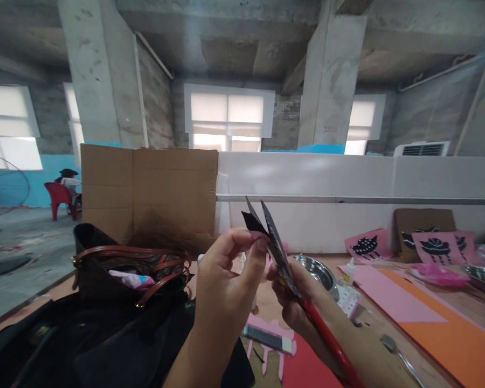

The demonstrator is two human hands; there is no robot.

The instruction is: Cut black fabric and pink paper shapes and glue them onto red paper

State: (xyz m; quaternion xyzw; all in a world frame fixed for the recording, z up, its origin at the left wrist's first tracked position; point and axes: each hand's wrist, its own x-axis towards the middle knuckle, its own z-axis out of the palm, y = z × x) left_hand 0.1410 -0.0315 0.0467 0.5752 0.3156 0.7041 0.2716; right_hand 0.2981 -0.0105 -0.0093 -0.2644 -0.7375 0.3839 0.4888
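Between thumb and fingers, my left hand (234, 275) pinches a small piece of black paper (255, 222) with a bit of pink along it. A pair of scissors with red handles (278, 253) is in my right hand (303, 302). Its blades are parted and point up and away, with the black paper beside or between them; I cannot tell exactly which. My fingers hide the lower edge of the paper. Below the hands lie pink paper cutouts (264, 361), a dark grey bar with a pale end (269, 339) and a red sheet (307, 364).
At left are a brown handbag (101, 269) and dark cloth (133, 334). A cardboard panel (173, 188) stands behind. At right are a metal bowl (321, 272), a glue bottle (350, 271), pink and orange sheets (440, 345), a spoon (396, 347) and pink cards with black designs (367, 245).
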